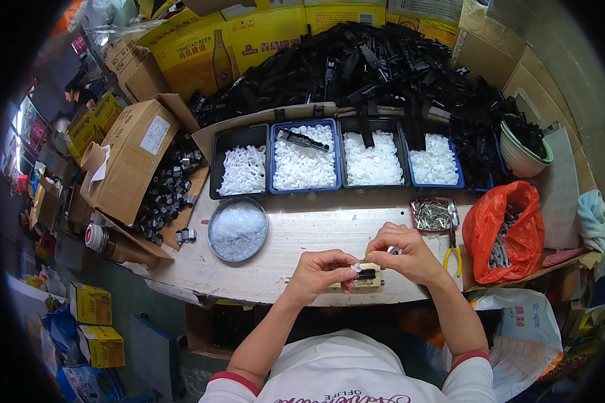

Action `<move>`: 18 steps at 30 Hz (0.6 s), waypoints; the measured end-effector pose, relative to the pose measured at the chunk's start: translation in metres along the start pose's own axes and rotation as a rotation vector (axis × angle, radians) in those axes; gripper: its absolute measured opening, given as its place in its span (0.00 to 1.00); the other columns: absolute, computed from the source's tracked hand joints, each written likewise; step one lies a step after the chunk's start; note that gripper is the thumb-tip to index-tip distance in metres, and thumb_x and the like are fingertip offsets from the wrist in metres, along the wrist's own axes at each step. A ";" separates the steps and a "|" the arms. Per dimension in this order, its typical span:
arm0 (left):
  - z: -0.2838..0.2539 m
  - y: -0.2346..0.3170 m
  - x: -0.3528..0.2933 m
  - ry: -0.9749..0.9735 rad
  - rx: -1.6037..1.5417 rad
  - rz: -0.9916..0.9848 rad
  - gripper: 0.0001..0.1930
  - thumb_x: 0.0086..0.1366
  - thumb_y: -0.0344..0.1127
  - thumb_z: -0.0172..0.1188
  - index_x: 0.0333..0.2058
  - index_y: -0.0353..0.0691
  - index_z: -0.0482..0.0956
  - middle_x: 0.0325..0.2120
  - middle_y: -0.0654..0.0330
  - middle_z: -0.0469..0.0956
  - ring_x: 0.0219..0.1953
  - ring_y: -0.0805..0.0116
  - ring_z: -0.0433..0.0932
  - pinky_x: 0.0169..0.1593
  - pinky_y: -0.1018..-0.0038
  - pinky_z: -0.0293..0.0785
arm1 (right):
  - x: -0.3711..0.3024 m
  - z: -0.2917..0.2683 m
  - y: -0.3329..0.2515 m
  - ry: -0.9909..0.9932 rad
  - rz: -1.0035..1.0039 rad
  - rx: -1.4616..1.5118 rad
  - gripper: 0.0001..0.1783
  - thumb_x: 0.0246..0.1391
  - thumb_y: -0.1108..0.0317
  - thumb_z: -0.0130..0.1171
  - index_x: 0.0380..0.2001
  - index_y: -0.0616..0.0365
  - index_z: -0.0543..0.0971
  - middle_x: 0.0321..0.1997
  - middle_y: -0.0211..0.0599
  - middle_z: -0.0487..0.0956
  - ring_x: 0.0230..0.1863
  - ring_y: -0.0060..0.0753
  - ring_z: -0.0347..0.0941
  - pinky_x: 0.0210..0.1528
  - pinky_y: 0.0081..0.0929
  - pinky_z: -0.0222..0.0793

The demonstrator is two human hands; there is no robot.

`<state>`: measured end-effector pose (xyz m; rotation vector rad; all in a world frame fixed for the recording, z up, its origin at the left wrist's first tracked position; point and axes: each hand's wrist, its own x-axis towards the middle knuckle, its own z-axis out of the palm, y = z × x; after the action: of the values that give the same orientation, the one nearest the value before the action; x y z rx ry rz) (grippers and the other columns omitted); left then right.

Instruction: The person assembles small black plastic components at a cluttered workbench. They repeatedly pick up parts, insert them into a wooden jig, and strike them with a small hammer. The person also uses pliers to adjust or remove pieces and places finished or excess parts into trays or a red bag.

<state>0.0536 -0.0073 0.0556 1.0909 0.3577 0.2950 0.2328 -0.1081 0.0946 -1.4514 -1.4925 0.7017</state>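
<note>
Above the near edge of the workbench, my two hands meet over a small cream-coloured block [376, 278] with a black part [365, 274] on it. My left hand [321, 274] pinches a small white plastic piece [355, 267] between thumb and fingertips. Close beside it, my right hand [410, 252] has thumb and forefinger pressed together at something thin, too small to make out. A small whitish-silver thing [394, 250] shows within the curled fingers of that hand. Both hands partly cover the block, so whether the white piece touches it cannot be seen.
Behind stand several trays [305, 191] of white plastic parts, backed by a heap of black parts [356, 67]. A round dish [238, 230] lies left. To the right are a box of metal pins [434, 215], yellow-handled pliers [453, 258] and a red bag [480, 235] of grey parts.
</note>
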 end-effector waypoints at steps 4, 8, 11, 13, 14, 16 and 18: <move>0.000 -0.002 -0.005 0.026 0.067 0.065 0.08 0.56 0.26 0.59 0.35 0.30 0.76 0.23 0.59 0.77 0.24 0.75 0.76 0.27 0.80 0.76 | 0.002 0.006 -0.002 -0.036 0.048 0.073 0.03 0.41 0.73 0.59 0.22 0.61 0.78 0.20 0.30 0.73 0.26 0.25 0.66 0.34 0.25 0.59; -0.001 -0.010 -0.008 0.112 0.088 0.116 0.07 0.56 0.26 0.59 0.34 0.30 0.76 0.23 0.58 0.77 0.23 0.75 0.76 0.27 0.80 0.76 | -0.003 0.022 0.002 -0.005 -0.011 -0.131 0.03 0.43 0.71 0.60 0.24 0.57 0.78 0.21 0.28 0.73 0.28 0.26 0.65 0.36 0.25 0.54; -0.003 -0.019 -0.011 0.176 0.020 0.138 0.07 0.56 0.25 0.59 0.34 0.30 0.76 0.24 0.57 0.77 0.23 0.74 0.76 0.26 0.80 0.76 | -0.009 0.032 0.003 0.074 -0.093 -0.328 0.04 0.43 0.71 0.60 0.26 0.54 0.78 0.23 0.26 0.73 0.29 0.26 0.65 0.37 0.26 0.51; -0.005 -0.022 -0.012 0.202 -0.024 0.136 0.07 0.56 0.25 0.59 0.34 0.31 0.76 0.24 0.56 0.77 0.23 0.74 0.77 0.26 0.80 0.76 | -0.013 0.037 0.003 0.123 -0.117 -0.393 0.05 0.42 0.71 0.60 0.27 0.54 0.78 0.24 0.26 0.73 0.29 0.26 0.65 0.37 0.27 0.50; -0.005 -0.024 -0.012 0.211 -0.037 0.132 0.07 0.56 0.25 0.59 0.34 0.31 0.76 0.24 0.56 0.77 0.23 0.74 0.77 0.26 0.80 0.76 | -0.016 0.039 0.000 0.146 -0.128 -0.420 0.05 0.41 0.71 0.61 0.26 0.54 0.78 0.24 0.26 0.73 0.29 0.26 0.65 0.37 0.28 0.50; -0.005 -0.025 -0.012 0.230 -0.046 0.123 0.07 0.56 0.25 0.59 0.34 0.31 0.76 0.24 0.56 0.77 0.23 0.74 0.77 0.25 0.81 0.75 | -0.017 0.043 -0.001 0.186 -0.188 -0.482 0.06 0.39 0.72 0.61 0.26 0.54 0.77 0.24 0.26 0.73 0.28 0.27 0.65 0.36 0.30 0.51; -0.004 -0.027 -0.013 0.244 -0.038 0.108 0.07 0.56 0.26 0.59 0.34 0.31 0.76 0.24 0.56 0.77 0.23 0.74 0.76 0.25 0.81 0.75 | -0.016 0.049 0.001 0.223 -0.279 -0.553 0.06 0.39 0.72 0.61 0.26 0.53 0.77 0.24 0.26 0.73 0.27 0.28 0.65 0.36 0.32 0.51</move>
<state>0.0421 -0.0210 0.0317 1.0411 0.5092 0.5310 0.1875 -0.1145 0.0695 -1.6078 -1.7417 -0.0560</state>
